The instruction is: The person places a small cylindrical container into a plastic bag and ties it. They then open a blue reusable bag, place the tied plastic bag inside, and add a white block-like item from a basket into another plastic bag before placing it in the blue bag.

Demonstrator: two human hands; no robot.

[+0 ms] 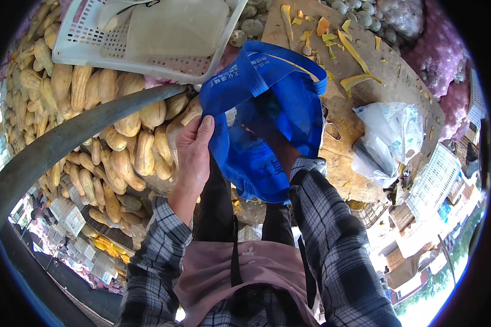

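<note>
My left hand [194, 153] pinches the edge of a blue fabric tote bag [245, 163] between thumb and fingers. The bag's mouth is spread wide, and its printed strap loops over the top. Inside it reaches my right hand [266, 130], in shadow; whether it grips something there cannot be made out. A vegetable peeler or similar metal-handled tool [332, 131] lies on the wooden board [397, 88] just right of the bag. Yellow and orange peelings [356, 53] are strewn over the board's upper part.
Many pale-orange squashes [122, 163] are heaped at left behind a curved grey bar [86, 116]. A white plastic basket [135, 67] stands at the top. A white plastic bag [388, 139] sits on the board, with pink net sacks [438, 61] beyond. White crates [433, 182] are at right.
</note>
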